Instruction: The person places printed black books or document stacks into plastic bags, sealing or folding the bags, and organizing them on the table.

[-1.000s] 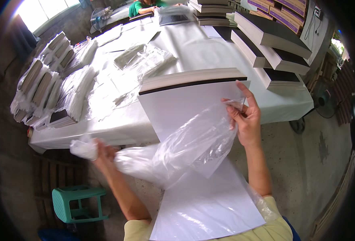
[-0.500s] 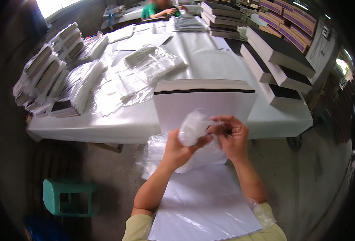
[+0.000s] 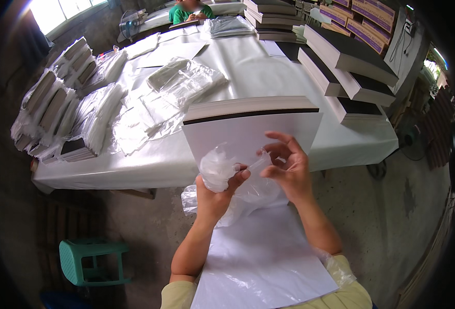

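Just off the table's (image 3: 268, 77) near edge, clear plastic (image 3: 216, 169) is bunched up between two hands.

Print shows on purple-banded cartons (image 3: 369, 23) beyond the far right corner, while black-topped stacks (image 3: 351, 46) sit along the right edge; the left hand (image 3: 211, 201) has thumb and fingers clamped round the wad of plastic, and the right hand (image 3: 292, 172) faces it with curved, parted fingers, a strand running between thumb and fingertips, though whether they pinch it I cannot tell; a white-faced block of sheets (image 3: 250, 135) rises behind them at the near edge, a white sheet (image 3: 268, 257) lies below, and wrapped bundles (image 3: 55, 105) line the left edge.
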Tool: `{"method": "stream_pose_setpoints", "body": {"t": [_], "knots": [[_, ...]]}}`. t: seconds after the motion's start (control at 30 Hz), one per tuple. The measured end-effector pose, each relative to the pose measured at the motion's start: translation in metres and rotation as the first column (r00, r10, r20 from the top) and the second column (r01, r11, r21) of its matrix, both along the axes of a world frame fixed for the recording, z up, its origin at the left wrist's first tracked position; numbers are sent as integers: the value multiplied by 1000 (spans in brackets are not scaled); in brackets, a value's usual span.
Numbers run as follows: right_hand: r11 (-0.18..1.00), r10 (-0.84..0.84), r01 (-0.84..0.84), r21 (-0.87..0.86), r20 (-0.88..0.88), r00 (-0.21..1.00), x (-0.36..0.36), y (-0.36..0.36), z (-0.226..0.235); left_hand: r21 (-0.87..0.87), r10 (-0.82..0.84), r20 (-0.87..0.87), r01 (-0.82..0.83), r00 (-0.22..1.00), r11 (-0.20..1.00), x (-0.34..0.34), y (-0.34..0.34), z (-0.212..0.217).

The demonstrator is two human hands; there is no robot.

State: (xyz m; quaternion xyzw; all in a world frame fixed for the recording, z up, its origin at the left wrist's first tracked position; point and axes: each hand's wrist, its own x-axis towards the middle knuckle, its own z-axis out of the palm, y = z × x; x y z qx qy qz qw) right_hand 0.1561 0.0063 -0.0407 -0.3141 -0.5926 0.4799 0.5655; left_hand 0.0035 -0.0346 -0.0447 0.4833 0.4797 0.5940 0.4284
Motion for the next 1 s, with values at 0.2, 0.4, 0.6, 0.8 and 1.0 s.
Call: {"method": "stream_pose_setpoints", "body": {"t": [0.2, 0.4, 0.6, 0.8, 1.0], "knots": [[978, 112, -118, -174, -42, 993, 0, -3, 6, 93, 30, -38, -26, 999, 995, 6, 0, 1], [999, 15, -17, -42, -38, 999, -4, -5, -6, 81, 32, -43, -28, 999, 996, 5, 1, -19], [993, 14, -20, -113, -57, 998, -2, -2, -17, 122, 93, 8, -93, 996, 988, 9, -4, -24], [990, 101, -112, -80, -137, 985, -1, -4, -3, 99, 96, -26, -93, 995, 991, 5, -3, -16], [990, 81, -102, -95, -203, 976, 0, -2, -3, 80, 91, -3, -90, 996, 993, 5, -4, -18]]}}
